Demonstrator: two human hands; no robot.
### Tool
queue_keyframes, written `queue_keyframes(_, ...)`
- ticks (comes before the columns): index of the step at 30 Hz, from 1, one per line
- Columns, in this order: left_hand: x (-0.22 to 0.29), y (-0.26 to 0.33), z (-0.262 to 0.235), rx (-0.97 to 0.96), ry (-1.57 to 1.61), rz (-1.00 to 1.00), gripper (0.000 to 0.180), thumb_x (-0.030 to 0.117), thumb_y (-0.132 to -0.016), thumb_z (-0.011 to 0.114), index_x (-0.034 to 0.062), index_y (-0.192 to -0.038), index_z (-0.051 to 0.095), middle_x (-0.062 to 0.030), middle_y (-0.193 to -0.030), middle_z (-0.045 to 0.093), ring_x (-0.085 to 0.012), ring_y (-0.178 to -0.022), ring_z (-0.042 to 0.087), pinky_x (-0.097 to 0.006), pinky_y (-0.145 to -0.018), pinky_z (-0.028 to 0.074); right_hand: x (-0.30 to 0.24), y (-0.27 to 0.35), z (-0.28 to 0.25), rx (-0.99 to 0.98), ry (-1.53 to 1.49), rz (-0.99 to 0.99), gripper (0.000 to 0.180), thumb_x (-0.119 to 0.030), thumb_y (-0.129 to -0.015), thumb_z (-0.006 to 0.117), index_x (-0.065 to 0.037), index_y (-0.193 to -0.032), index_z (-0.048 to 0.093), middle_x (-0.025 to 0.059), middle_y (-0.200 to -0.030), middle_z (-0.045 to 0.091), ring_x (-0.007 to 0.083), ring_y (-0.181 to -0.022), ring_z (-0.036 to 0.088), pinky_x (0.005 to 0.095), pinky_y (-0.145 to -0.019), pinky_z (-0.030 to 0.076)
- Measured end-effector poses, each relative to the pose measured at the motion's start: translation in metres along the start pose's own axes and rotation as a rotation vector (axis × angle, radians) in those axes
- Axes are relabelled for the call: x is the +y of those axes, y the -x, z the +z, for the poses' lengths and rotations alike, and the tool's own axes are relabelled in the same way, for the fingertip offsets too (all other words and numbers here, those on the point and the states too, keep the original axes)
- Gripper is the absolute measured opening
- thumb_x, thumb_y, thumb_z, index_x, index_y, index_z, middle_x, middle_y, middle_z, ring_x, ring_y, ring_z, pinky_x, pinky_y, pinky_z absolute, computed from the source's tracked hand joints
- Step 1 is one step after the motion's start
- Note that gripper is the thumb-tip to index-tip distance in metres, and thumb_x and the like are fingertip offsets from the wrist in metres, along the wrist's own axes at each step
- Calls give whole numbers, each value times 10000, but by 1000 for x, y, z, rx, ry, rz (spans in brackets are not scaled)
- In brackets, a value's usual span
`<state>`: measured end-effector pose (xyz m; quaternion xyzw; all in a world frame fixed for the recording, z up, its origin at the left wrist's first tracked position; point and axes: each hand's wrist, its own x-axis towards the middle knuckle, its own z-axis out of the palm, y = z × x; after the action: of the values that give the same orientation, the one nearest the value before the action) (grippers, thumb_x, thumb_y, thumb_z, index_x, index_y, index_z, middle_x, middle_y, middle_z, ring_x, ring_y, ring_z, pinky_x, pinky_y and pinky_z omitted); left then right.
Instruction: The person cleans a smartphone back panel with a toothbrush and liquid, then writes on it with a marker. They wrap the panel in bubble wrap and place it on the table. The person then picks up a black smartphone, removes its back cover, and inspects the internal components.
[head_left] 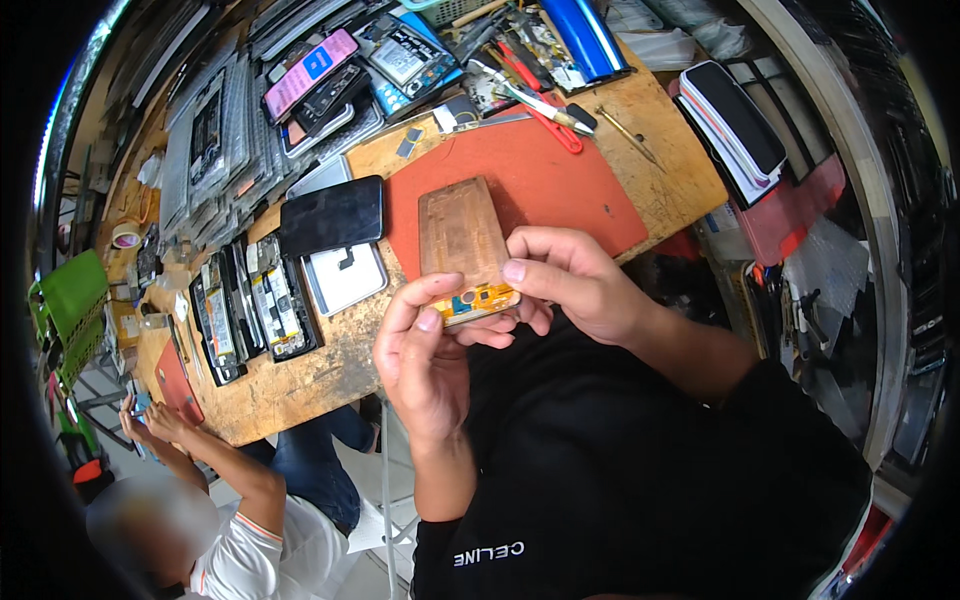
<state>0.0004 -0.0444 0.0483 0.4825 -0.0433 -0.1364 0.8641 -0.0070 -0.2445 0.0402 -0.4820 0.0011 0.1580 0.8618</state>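
Between my two hands is a phone display panel (pixel 462 225), its copper-brown back turned up toward me. Gold flex circuitry with a small teal patch runs along the panel's near end. My left hand (pixel 425 350) pinches that end at its left corner, thumb and fingers closed around it. At the right corner my right hand (pixel 572 280) grips it, with the thumb on top near the circuitry and the fingers curled below. An orange-red work mat (pixel 570 185) lies beneath and beyond the panel. The panel's other face is hidden.
Left of the mat, a black phone screen (pixel 332 215) lies over a silver phone casing (pixel 346 280), near opened phones (pixel 275 300). Red-handled pliers (pixel 555 125) and tweezers (pixel 628 135) lie at the far side. Stacked phones (pixel 735 125) stand right. A co-worker (pixel 270 540) sits lower left.
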Motion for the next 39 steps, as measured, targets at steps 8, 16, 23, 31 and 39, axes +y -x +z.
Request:
queue_keyframes(8, -5, -6, 0, -17, 153, -9, 523, 341, -1144, 365, -125, -1294, 549, -338, -1011, 739, -399, -874, 790, -437, -774, 687, 0, 0, 0, 39, 45, 6, 324, -318, -1111, 612, -51, -929, 629, 6, -723, 617, 57, -597, 566, 215, -552, 461)
queue_keyframes(16, -2, -7, 5, -1, 276, -23, 563, 373, -1156, 329, -117, -1326, 546, -308, -1018, 756, -387, -876, 788, -410, -755, 680, 3, -4, 3, 67, 52, -30, 369, -345, -1135, 564, -70, -894, 614, 0, -709, 609, 59, -576, 560, 213, -538, 447)
queue_keyframes(23, -3, -10, 5, -58, 301, -23, 563, 383, -1147, 341, -112, -1331, 536, -321, -1033, 749, -403, -907, 789, -452, -792, 688, 2, -1, 1, 74, 46, -30, 384, -369, -1141, 545, -74, -905, 618, -6, -714, 612, 57, -575, 563, 208, -537, 446)
queue_keyframes(31, -1, -9, 5, -50, 254, -19, 493, 310, -1152, 355, -116, -1336, 520, -321, -1034, 745, -402, -897, 788, -451, -784, 690, 1, 0, 3, 74, 36, -28, 379, -366, -1140, 542, -64, -932, 637, -7, -732, 617, 53, -591, 572, 207, -538, 459)
queue_keyframes(39, 0, -10, 11, -34, 199, -15, 412, 236, -1148, 419, -116, -1339, 518, -296, -1016, 749, -371, -885, 792, -419, -758, 695, 1, 2, 2, 82, 23, -44, 383, -364, -1137, 547, -56, -933, 650, -4, -730, 610, 56, -597, 567, 212, -549, 466)
